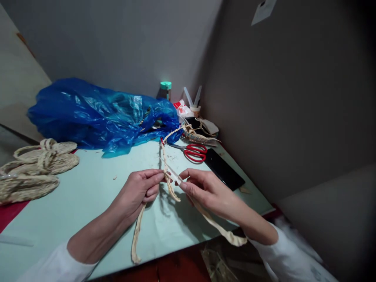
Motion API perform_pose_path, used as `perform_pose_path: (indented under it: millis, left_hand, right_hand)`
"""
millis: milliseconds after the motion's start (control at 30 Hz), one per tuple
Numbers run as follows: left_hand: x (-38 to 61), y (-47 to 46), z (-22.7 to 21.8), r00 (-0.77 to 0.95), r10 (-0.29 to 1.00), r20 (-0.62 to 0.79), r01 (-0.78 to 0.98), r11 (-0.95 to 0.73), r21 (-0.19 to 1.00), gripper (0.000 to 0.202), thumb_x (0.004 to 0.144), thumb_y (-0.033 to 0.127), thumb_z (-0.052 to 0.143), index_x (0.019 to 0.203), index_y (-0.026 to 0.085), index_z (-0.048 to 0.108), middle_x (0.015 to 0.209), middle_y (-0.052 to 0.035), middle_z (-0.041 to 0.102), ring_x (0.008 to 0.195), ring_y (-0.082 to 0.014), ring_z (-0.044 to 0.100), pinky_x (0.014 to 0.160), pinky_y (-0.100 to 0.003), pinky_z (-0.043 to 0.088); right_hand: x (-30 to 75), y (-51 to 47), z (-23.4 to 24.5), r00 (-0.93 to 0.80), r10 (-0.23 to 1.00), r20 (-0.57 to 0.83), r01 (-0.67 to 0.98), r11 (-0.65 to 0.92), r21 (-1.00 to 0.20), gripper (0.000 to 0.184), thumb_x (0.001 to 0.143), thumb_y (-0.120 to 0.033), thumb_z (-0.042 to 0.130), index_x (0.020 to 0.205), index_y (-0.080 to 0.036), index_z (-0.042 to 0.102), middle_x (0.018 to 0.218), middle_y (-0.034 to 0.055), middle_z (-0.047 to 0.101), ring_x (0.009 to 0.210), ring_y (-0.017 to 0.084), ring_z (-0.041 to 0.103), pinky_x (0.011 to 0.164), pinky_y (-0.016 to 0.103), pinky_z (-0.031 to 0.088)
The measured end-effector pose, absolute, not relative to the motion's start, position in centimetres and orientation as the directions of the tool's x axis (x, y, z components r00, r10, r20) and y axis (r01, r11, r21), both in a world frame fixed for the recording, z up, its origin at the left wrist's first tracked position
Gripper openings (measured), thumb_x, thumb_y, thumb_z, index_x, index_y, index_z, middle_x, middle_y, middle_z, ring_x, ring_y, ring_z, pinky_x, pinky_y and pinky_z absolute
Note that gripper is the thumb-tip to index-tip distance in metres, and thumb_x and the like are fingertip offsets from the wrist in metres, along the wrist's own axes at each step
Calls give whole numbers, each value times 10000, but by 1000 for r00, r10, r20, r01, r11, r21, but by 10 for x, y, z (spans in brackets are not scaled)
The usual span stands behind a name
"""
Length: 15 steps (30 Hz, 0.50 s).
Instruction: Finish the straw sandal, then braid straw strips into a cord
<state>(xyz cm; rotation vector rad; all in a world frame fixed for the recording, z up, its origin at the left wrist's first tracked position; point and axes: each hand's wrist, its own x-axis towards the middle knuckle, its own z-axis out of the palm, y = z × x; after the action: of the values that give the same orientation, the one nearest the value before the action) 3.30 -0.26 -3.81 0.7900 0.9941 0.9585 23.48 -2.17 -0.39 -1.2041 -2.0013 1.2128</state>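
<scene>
A pale straw braid (165,154) runs toward me from a small red tie on the table, its loose strands spreading near my hands. My left hand (143,186) is closed, pinching the braid between thumb and fingertips. One strand hangs down below that hand toward the table's front edge. To the right, my right hand (205,188) pinches a flat straw strand (216,226) between thumb and forefinger. The strand's long tail trails under the palm toward the right wrist. A short twisted end lies between the two hands.
A blue plastic bag (96,113) lies along the back. Woven straw sandals (44,164) sit at the left. Red-handled scissors (195,152) and a black phone (225,169) are behind my right hand. A green-lidded jar (166,90) stands by the wall.
</scene>
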Motion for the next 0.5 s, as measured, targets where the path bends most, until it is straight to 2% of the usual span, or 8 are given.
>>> perform_pose_path:
  millis: [167, 300, 500]
  left_hand:
    - [34, -3, -38, 213, 920, -330, -275, 380, 883, 196, 699, 240, 773, 761, 79, 681, 453, 83, 372, 397, -1, 230, 368, -135, 135]
    - [34, -3, -38, 214, 912, -351, -257, 399, 880, 198, 727, 251, 756, 800, 79, 693, 432, 85, 367, 385, -4, 225, 366, -142, 139]
    - [36, -4, -36, 200, 907, -371, -228, 412, 882, 215, 727, 251, 762, 852, 86, 706, 431, 82, 376, 386, -10, 225, 365, -149, 145]
  right_hand:
    - [226, -34, -11, -417, 909, 3, 622, 288, -728, 213, 948, -289, 477, 1007, -161, 638, 578, -45, 532, 514, 82, 390, 543, 232, 274]
    - [224, -38, -12, -404, 915, -7, 679, 295, -672, 242, 960, -295, 438, 1036, -179, 636, 581, -36, 519, 514, 99, 396, 547, 252, 256]
    - [222, -40, -12, -408, 912, -49, 777, 318, -543, 192, 942, -276, 427, 955, -188, 597, 573, -23, 469, 519, 119, 387, 548, 275, 224]
